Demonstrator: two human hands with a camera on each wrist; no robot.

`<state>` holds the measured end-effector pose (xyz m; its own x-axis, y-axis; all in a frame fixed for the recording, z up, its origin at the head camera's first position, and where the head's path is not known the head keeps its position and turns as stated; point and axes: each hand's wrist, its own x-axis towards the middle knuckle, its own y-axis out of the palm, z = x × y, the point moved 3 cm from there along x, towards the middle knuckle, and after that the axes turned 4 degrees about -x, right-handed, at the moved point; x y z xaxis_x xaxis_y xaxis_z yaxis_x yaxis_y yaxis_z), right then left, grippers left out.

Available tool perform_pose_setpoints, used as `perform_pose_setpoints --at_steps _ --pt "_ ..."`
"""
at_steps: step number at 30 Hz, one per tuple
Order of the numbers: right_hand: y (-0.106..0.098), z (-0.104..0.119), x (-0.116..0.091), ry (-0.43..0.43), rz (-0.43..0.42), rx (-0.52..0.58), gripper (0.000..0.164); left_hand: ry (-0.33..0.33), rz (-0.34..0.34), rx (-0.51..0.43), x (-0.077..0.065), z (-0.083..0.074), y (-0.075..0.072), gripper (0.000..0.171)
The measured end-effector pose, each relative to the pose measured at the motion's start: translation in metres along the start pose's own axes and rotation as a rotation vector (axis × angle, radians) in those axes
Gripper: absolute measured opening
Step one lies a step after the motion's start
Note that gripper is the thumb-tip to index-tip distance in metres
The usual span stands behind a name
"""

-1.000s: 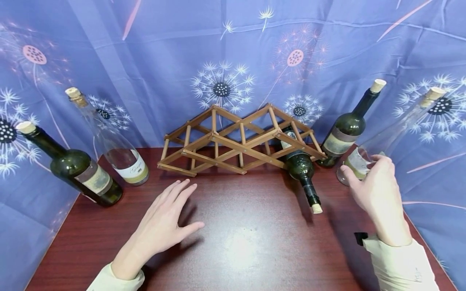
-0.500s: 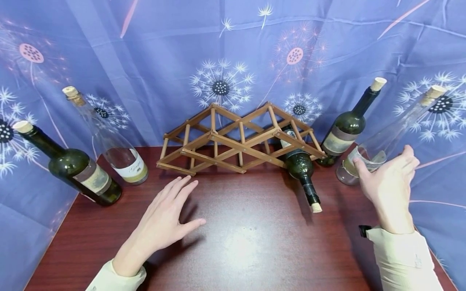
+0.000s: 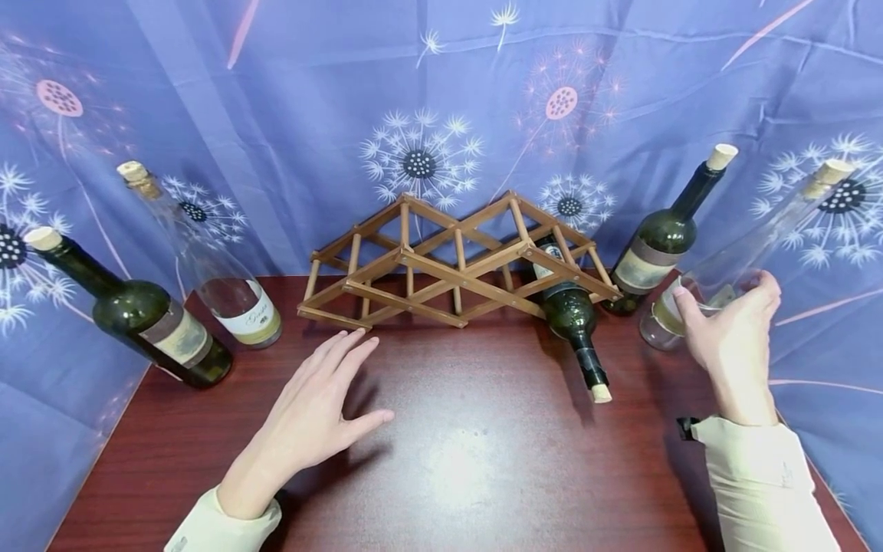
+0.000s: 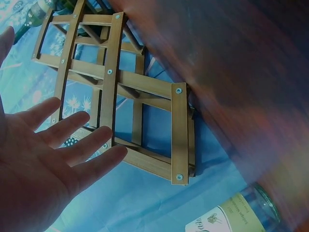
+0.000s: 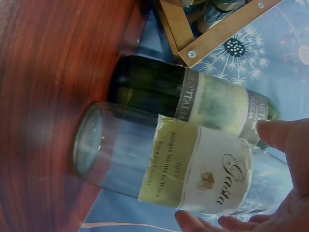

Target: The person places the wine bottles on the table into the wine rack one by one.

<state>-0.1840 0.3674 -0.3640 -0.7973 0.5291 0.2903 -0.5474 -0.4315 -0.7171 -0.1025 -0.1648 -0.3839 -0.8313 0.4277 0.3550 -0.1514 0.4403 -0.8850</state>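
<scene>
Farther forward than a second ago, the right hand [image 3: 734, 345] has moved together with its cuff, and its thumb [image 5: 275, 135] now sits higher along the clear bottle [image 5: 169, 162]. Left hand [image 3: 303, 414] and bottles show no clear shift.

That clear bottle stands on the table [image 3: 448, 437], between right thumb and fingers, its corked neck rising above them. The right fingers are apart from the thumb and curve around the far side from it; whether they press on the glass I cannot tell. Such a spread seems suited to the broad body, with the label giving the hand a wide, straight stretch to meet. A standing dark bottle [image 5: 149, 92] is just beside, on the thumb's side, leaving little room there, which may be why the hand comes from the front.

The left hand's fingers are spread and hold nothing; their shadow suggests that the palm hovers above the tabletop, perhaps to stay out of the way. Near their tips is the low end of the wooden rack [image 4: 110, 72]. Past the left thumb, toward the right hand, a racked bottle [image 3: 569, 310] lies among the slats, neck toward the person; the crossed bars probably stop it rolling. Outward of the left fingers stand a second clear bottle [image 3: 248, 316] and a second dark bottle [image 3: 175, 333], likely set aside so the rack's front is free.
</scene>
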Motion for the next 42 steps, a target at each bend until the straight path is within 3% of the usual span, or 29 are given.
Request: perform_pose_setpoints --at_steps 14,29,42 --pt "0.006 -0.004 0.014 0.000 0.006 0.039 0.079 0.013 -0.023 -0.004 0.004 0.000 -0.003 0.093" --pt "-0.001 -0.005 0.008 0.019 0.037 0.018 0.079 0.011 -0.019 -0.007 0.005 -0.001 -0.004 0.092" --pt "-0.020 0.011 -0.004 0.027 0.045 0.019 0.077 0.019 -0.019 -0.011 0.006 -0.003 -0.004 0.091"
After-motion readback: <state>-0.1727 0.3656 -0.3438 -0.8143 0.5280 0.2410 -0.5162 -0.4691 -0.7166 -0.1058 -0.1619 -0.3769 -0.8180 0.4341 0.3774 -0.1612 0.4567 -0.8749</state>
